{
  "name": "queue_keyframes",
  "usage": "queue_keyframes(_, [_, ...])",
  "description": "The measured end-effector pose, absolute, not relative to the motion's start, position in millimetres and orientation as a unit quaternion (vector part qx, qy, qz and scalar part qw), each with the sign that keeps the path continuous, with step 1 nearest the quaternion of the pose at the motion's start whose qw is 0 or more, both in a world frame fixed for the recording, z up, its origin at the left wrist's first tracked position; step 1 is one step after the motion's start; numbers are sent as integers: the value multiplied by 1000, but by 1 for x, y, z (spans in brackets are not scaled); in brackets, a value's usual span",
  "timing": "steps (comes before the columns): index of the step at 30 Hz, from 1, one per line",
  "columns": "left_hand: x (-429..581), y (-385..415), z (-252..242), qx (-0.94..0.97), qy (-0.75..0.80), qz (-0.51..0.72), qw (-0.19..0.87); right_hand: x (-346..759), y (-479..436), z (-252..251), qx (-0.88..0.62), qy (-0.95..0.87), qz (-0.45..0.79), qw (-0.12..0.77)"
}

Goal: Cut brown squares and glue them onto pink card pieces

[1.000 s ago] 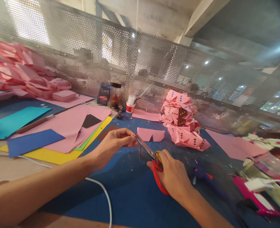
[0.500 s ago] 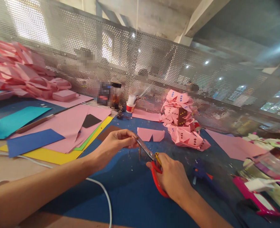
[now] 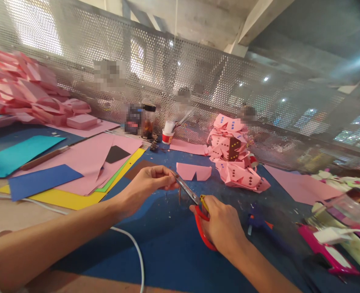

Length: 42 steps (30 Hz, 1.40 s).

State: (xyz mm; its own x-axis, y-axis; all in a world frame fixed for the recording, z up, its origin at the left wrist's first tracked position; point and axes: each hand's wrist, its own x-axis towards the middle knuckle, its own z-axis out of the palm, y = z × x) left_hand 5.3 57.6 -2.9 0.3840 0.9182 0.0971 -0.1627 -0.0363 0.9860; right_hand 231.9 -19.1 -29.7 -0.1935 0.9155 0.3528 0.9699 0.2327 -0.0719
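Note:
Shut around the red and yellow handles of a pair of scissors (image 3: 186,188) is my right hand (image 3: 225,219). The blades point up and left, and their tips reach the fingertips of my left hand (image 3: 157,181). My left hand is closed in a pinch beside the blade tips. A thin brown strip (image 3: 180,193) hangs just under the blades at those fingertips; most of it is hidden. Just beyond the scissors a notched pink piece (image 3: 192,171) lies on the blue table mat (image 3: 167,244). Partly behind my left hand is a brown sheet (image 3: 140,167).
Stacked pink pieces with small squares (image 3: 233,154) stand at back right. A blue glue gun (image 3: 259,221) lies right of my right hand. Coloured sheets (image 3: 85,154) and a pink heap (image 3: 24,89) fill the left. A white cable (image 3: 134,244) crosses the mat. A perforated metal screen (image 3: 204,73) stands behind.
The scissors and both hands hold nearly the same place. The scissor handles sit very slightly further right and the blades look a little more closed.

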Motion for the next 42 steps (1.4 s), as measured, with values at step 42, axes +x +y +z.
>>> queue_keyframes(42, [4,58,-3,567,333,447,606,233,-18,-27,-603,-772,-45,195])
